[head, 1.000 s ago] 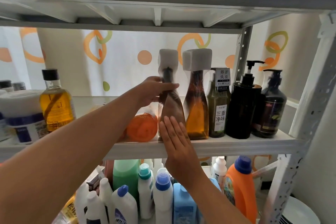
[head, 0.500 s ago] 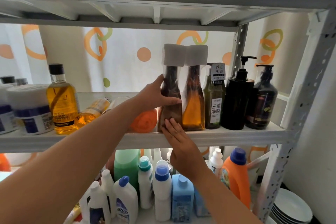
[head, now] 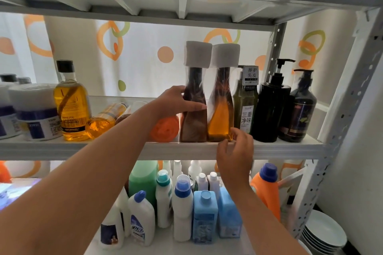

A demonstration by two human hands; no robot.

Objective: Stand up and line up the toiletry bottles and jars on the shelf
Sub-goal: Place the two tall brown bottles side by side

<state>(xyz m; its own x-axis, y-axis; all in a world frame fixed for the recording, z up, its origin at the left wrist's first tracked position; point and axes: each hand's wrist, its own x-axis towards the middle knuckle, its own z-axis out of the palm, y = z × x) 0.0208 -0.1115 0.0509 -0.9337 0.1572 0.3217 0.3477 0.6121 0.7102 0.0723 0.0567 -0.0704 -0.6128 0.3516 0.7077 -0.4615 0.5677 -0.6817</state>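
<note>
On the middle shelf [head: 83,149] a brown bottle [head: 193,124] with a white cap stands upright, and my left hand [head: 178,103] grips its waist. Pressed against its right side stands an amber bottle [head: 219,118] with the same white cap. My right hand [head: 236,151] pinches that bottle's lower right corner at the shelf edge. An orange bottle [head: 165,128] and a small amber bottle [head: 103,120] lie on their sides left of my left arm. A yellow bottle [head: 72,105] and white jars [head: 35,114] stand at the far left.
Right of the amber bottle stand a green bottle [head: 245,105], a black pump bottle [head: 271,109] and a dark pump bottle [head: 298,109]. The shelf post [head: 339,122] rises at the right. Cleaning bottles [head: 182,205] crowd the lower shelf. Stacked plates [head: 325,232] sit at the bottom right.
The brown bottle has moved right until it stands against the amber bottle. My right hand left the brown bottle's base and went right to the amber bottle's base.
</note>
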